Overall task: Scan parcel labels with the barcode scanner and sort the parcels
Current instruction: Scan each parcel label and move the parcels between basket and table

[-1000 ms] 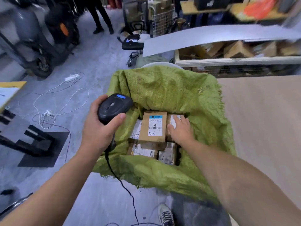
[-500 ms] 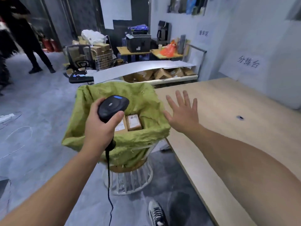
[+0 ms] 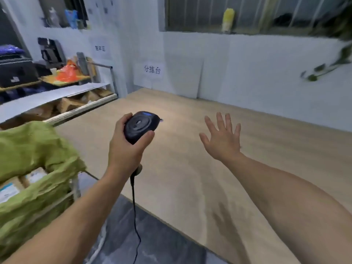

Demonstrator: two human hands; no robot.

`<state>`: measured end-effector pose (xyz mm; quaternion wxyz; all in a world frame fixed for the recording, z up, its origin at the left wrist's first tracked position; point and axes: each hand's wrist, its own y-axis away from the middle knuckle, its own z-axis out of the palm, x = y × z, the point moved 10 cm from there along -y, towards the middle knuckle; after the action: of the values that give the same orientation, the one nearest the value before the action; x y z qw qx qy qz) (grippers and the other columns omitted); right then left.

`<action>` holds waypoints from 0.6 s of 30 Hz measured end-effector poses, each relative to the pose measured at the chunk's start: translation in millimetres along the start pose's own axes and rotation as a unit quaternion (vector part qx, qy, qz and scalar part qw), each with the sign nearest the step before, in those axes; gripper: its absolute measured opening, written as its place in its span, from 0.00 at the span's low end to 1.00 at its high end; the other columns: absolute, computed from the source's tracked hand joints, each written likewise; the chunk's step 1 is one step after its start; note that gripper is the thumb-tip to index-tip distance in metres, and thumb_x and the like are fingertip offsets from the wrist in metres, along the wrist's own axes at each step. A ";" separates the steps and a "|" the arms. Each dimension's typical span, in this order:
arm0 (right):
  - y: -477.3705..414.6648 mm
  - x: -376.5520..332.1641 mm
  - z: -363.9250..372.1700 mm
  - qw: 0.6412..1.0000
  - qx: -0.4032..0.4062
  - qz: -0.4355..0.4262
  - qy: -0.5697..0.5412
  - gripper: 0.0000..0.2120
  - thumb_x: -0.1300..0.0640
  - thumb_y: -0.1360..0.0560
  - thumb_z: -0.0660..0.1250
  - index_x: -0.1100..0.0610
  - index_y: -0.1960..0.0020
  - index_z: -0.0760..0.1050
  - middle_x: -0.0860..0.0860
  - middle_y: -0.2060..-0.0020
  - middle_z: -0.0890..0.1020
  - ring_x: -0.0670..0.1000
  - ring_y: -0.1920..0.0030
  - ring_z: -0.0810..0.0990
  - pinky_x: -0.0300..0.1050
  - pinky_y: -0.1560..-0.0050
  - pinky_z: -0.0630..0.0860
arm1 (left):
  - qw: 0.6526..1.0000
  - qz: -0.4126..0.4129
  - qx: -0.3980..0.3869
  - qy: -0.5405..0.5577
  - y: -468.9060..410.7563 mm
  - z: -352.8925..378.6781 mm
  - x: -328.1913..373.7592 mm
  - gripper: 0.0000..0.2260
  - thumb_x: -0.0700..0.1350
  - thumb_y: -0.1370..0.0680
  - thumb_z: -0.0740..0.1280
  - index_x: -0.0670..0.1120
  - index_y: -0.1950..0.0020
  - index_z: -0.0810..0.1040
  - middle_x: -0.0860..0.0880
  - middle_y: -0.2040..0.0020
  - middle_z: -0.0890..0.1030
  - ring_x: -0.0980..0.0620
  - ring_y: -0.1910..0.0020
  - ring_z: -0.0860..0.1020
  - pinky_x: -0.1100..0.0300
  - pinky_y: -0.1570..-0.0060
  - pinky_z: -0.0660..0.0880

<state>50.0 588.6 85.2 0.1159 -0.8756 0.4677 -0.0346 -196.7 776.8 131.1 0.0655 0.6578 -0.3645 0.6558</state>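
Our left arm comes up from the lower left corner of the frame to the centre, where our left hand (image 3: 124, 151) is wrapped round the grip of the black barcode scanner (image 3: 140, 125), with the thumb pressed along the right side of its head and the other fingers curled behind it. The scanner sits in the air at the middle of the frame, above the near part of the pale wooden table (image 3: 190, 180). Its long axis runs from the cable end just below our fist up to the rounded head, and the nose of the head points up and to the right, away from us toward the white wall. Its black cable (image 3: 134, 208) hangs straight down to the bottom edge. Our right arm reaches in from the lower right, and our right hand (image 3: 222, 142) hovers over the table right of centre, back toward us, its fingers (image 3: 221, 121) straight, spread wide and holding nothing. At the left edge a green woven sack (image 3: 34, 149) stands open, with labelled cardboard parcels (image 3: 11, 187) inside.
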 end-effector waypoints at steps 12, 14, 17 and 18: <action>90.9 422.3 -38.0 0.976 -0.002 0.213 0.053 0.31 0.37 0.18 0.48 0.43 0.18 0.43 0.51 0.18 0.43 0.56 0.19 0.37 0.67 0.23 0.42 | 0.979 0.008 -0.182 0.093 83.2 381.3 64.5 0.30 0.54 0.32 0.74 0.58 0.31 0.70 0.68 0.47 0.80 0.64 0.47 0.79 0.72 0.50 0.73; 108.5 480.6 -42.7 0.968 -0.004 0.245 0.054 0.31 0.37 0.18 0.49 0.43 0.18 0.43 0.51 0.18 0.43 0.56 0.19 0.38 0.67 0.23 0.42 | 0.975 0.014 -0.205 0.089 101.4 431.5 74.1 0.31 0.54 0.32 0.75 0.58 0.30 0.70 0.65 0.46 0.80 0.65 0.47 0.79 0.70 0.50 0.73; 148.1 547.7 -44.7 0.956 -0.023 0.291 0.041 0.31 0.38 0.18 0.50 0.42 0.18 0.45 0.51 0.18 0.44 0.56 0.19 0.39 0.66 0.24 0.40 | 0.968 -0.003 -0.234 0.086 127.4 494.2 81.5 0.31 0.47 0.28 0.78 0.55 0.29 0.69 0.61 0.46 0.79 0.70 0.59 0.78 0.75 0.63 0.72; 163.9 565.3 -43.9 0.951 -0.029 0.306 0.038 0.31 0.38 0.18 0.50 0.42 0.18 0.45 0.50 0.18 0.44 0.56 0.19 0.39 0.66 0.24 0.39 | 0.966 -0.014 -0.243 0.087 137.1 509.9 84.2 0.29 0.45 0.26 0.77 0.54 0.28 0.69 0.60 0.46 0.78 0.68 0.65 0.78 0.74 0.70 0.72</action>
<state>226.3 25.9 62.3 0.0778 -0.6915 0.7179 -0.0175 130.8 356.5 87.2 0.2643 0.5678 -0.4966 0.6009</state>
